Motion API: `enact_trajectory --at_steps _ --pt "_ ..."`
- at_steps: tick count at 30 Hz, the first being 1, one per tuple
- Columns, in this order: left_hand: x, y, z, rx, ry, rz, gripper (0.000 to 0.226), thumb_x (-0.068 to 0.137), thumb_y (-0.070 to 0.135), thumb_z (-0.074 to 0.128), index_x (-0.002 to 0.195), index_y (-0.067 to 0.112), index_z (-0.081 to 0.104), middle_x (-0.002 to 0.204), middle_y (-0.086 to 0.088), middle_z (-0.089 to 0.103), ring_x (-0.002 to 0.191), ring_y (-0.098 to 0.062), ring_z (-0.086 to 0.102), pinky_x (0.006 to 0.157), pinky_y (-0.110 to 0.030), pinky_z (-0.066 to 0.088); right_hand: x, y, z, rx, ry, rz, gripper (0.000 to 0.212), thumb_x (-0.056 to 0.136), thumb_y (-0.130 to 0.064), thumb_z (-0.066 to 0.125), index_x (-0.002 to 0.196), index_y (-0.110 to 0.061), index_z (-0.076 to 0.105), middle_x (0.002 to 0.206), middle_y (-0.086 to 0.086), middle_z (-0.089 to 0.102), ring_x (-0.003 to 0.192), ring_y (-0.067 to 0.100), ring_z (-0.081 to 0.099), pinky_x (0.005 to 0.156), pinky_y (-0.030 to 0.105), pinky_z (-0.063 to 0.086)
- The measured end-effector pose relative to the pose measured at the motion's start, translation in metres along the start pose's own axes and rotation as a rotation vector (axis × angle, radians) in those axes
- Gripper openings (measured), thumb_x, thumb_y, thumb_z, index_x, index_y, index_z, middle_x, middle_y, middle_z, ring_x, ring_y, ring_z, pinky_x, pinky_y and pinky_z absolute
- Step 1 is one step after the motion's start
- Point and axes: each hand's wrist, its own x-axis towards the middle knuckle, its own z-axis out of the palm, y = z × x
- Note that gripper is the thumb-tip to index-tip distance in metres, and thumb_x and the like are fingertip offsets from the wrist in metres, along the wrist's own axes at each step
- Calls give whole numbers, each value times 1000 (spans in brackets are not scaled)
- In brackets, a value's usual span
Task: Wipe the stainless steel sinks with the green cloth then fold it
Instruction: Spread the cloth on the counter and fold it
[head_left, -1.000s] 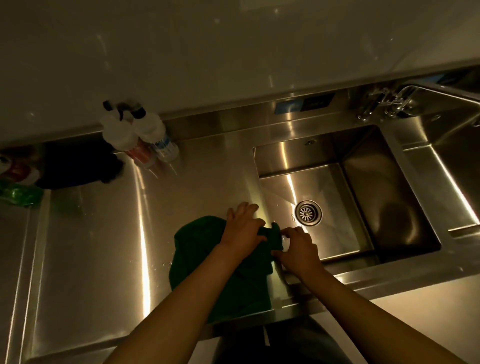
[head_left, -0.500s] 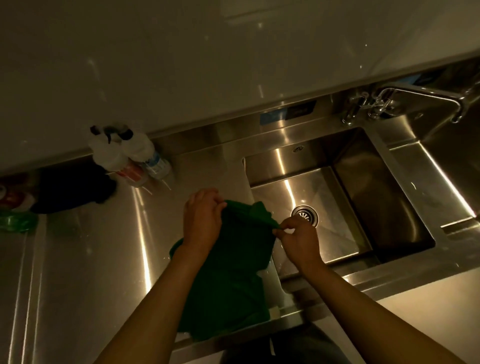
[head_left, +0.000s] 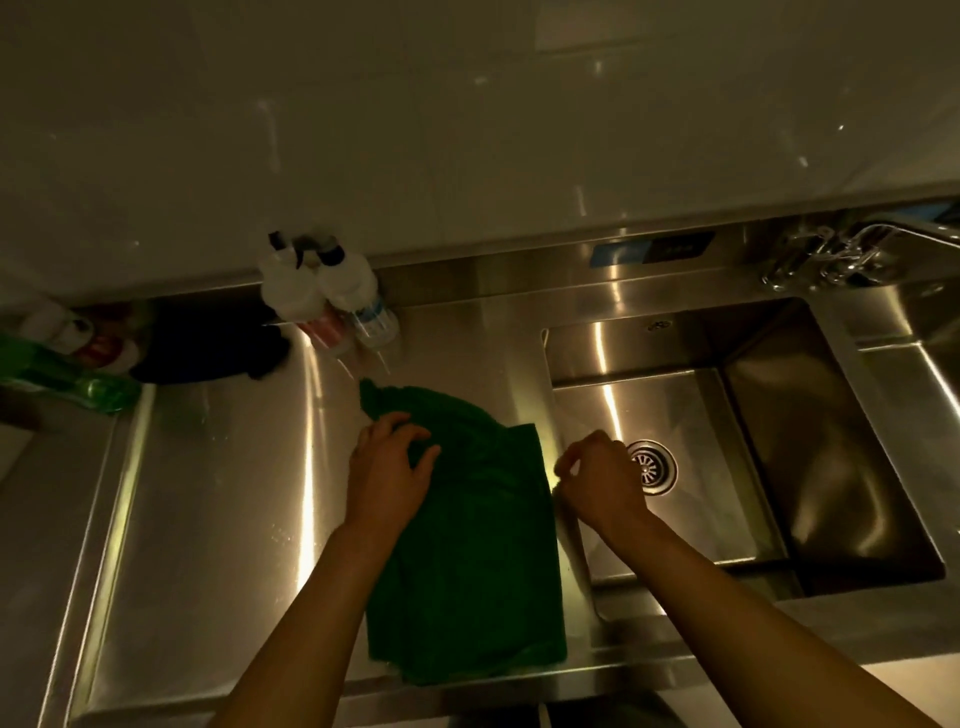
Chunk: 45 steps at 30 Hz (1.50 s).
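pale wall (head_left: 467, 130) fills the upper field, above a low steel backsplash. stainless steel counter (head_left: 208, 493) runs from the left edge to the basin, streaked with reflected light. stainless steel sink (head_left: 831, 467), a deep rectangular basin, sits right of centre; the edge of a second basin (head_left: 930, 322) shows at the far right. green cloth (head_left: 467, 545) lies on the counter just left of the sink's rim, its near end reaching the counter's front edge, its far end rumpled and drawn out to a point at the upper left. my left hand (head_left: 387, 478) rests on that rumpled far-left part, fingers bent down into the fabric and gripping it, thumb spread out to the right over the cloth. my right hand (head_left: 597, 480) hangs over the sink's left rim, just beside the cloth's right edge but apart from it, fingers curled in toward the palm with nothing visible between them. a dark bundle (head_left: 208, 343) lies against the backsplash at left. two white spray bottles (head_left: 322, 296) stand beside it. a green bottle (head_left: 67, 374) lies at the far left. the faucet (head_left: 831, 254) is mounted behind the sink. the round drain strainer (head_left: 652, 465) sits in the basin floor, partly hidden by my right hand.
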Motion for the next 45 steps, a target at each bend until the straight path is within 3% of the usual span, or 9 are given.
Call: enact_trajectory --at_steps 5,13,17,22,26,30,33,36,45 --pt "12 -38 -8 -53 101 -166 17 97 17 69 112 13 74 123 -11 64 114 -32 59 92 -37 47 28 -16 0 -8 109 -107 24 100 -23 53 103 -16 75 116 7 62 111 30 57 95 47 48" --pt "77 -66 -2 196 -63 -273 55 96 45 69 143 20 58 145 -12 50 131 -37 45 102 -51 45 88 -84 21 -49 -6 -293 30 96 -45 63 110 -21 74 120 4 59 117 26 50 99 43 39" --pt "85 -66 12 148 -6 -250 32 94 31 73 122 17 70 134 -11 55 124 -36 48 98 -49 44 93 -99 36 -133 -59 -313 21 96 -35 65 104 -17 70 116 6 57 117 28 49 102 46 38" --pt "93 -44 -3 43 129 -147 12 95 18 69 106 12 71 127 -10 58 114 -35 52 93 -46 45 100 -94 15 67 75 -300 7 89 -20 66 88 -16 61 100 4 58 102 26 54 92 41 41" --pt "114 -4 -28 32 340 90 13 97 15 67 108 8 68 124 -13 60 114 -35 55 91 -48 47 109 -86 -23 331 280 -254 14 89 -21 66 86 -21 53 81 -1 62 80 24 60 83 40 46" --pt "133 30 -42 -88 477 257 16 97 10 65 112 11 66 128 -10 61 117 -29 54 100 -35 40 112 -84 -43 550 357 -299 25 87 -15 66 87 -30 46 80 -2 62 72 12 60 67 34 49" --pt "126 36 -31 6 266 294 37 90 -2 62 123 14 66 145 -10 53 132 -33 46 112 -44 36 113 -75 -43 404 317 -281 33 78 -7 68 98 -28 52 97 -1 63 91 16 60 84 36 48" --pt "111 16 -16 50 137 97 60 86 -7 61 142 13 56 156 -15 42 141 -39 40 114 -56 35 118 -60 -31 252 239 -222 34 78 -3 66 110 -16 66 119 7 62 114 30 55 99 48 45" --pt "117 -18 17 102 -57 68 55 96 25 69 148 19 52 147 -12 49 133 -35 45 109 -50 41 150 -42 -10 279 169 -150 45 99 -19 62 144 -19 54 139 13 56 126 34 53 106 49 45"
